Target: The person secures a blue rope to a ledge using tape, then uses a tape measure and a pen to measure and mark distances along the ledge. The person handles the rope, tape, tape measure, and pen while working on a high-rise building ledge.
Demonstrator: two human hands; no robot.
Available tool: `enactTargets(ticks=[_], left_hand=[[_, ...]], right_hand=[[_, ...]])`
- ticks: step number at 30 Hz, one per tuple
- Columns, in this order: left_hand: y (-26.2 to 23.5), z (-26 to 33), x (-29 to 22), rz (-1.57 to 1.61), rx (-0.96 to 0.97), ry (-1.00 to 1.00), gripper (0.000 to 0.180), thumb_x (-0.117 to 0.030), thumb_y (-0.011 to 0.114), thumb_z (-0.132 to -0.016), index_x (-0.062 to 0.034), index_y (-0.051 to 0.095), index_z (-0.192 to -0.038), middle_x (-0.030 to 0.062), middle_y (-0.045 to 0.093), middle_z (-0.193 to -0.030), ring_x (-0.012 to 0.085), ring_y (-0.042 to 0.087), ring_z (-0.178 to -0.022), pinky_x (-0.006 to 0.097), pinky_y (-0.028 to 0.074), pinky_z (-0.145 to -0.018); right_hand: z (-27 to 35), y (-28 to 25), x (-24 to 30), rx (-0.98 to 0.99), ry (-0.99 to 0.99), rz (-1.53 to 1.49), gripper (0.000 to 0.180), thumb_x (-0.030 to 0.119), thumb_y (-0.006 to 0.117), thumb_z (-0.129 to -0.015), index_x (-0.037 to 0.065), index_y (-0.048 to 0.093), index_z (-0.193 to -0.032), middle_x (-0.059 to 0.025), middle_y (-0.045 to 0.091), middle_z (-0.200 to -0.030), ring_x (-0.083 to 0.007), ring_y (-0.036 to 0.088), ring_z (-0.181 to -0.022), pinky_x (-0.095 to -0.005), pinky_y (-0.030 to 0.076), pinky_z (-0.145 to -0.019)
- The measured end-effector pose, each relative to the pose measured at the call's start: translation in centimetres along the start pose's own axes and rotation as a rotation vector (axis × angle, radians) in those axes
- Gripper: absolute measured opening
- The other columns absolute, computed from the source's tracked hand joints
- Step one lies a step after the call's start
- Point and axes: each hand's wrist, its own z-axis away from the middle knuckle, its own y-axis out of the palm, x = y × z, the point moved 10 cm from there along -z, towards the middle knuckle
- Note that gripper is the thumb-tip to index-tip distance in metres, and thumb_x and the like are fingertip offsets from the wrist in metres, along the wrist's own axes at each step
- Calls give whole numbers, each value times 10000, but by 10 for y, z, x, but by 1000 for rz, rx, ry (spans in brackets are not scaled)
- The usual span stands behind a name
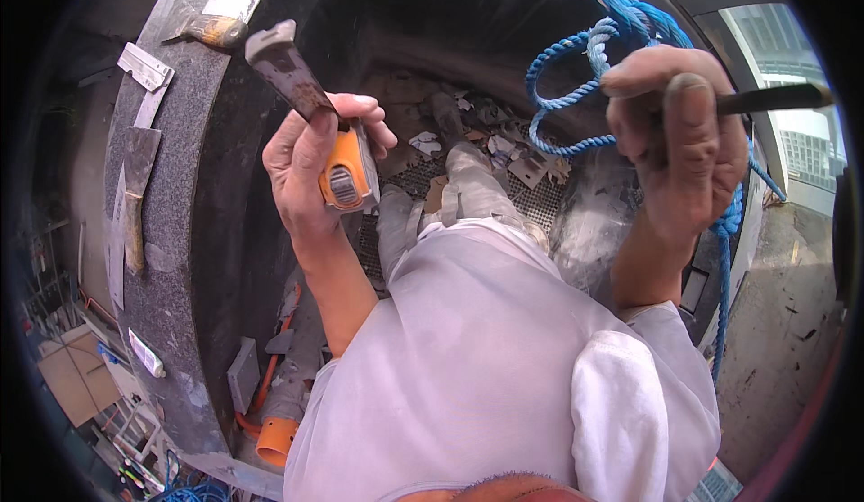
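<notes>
Tape measure, yellow with a grey patch on its side, sits in the left hand, left of the middle of the scene. That hand is closed round it, the thumb pressing on a dark, stained strip that slants toward the far left (probably the tape's own blade, though I cannot tell for sure). The right hand, well apart from the left, pinches a slim dark stick between thumb and fingers; it points right, and its exact kind is unclear.

Along the left runs a speckled grey ledge. On it lie a scraper with a worn wooden handle, a second wooden-handled tool toward the far end, a pale metal piece between them, and a small white tube nearer.

Far right, thick blue rope hangs in loops just beside the right hand. Scraps litter the floor about the dusty trousers. A white cloth lies on the right side of the light shirt, and near left an orange pipe end shows below the ledge.
</notes>
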Motion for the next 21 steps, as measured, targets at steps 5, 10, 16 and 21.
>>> enactTargets(ticks=[5,10,16,21], left_hand=[[-4,-25,-44,-199,89,139,386,-260,578,-1134,70,771,-1186,204,792,-1023,250,771,-839,337,599,-724],[-22,-10,41,-217,46,-275,360,-252,577,-1131,47,770,-1190,182,785,-1026,241,774,-854,330,607,-736],[-36,34,104,-302,59,-604,348,-290,586,-1137,5,765,-1181,134,775,-1021,202,784,-871,324,634,-759],[-68,47,117,-285,-24,-709,349,-300,592,-1138,3,762,-1172,119,764,-1011,176,771,-849,301,625,-743]], right_hand=[[23,-152,46,-502,-67,911,410,262,528,-1181,-38,806,-1193,-39,700,-871,-124,622,-770,-238,445,-686],[26,-125,0,-894,333,787,324,326,603,-1115,37,745,-1148,3,593,-815,-120,589,-725,-247,446,-616],[22,-120,-19,-695,424,577,330,343,604,-1100,48,752,-1091,-45,665,-971,-126,636,-793,-270,511,-697],[28,-172,-41,-550,371,756,338,292,599,-1136,25,792,-1210,-31,735,-999,-137,655,-887,-283,511,-848]])
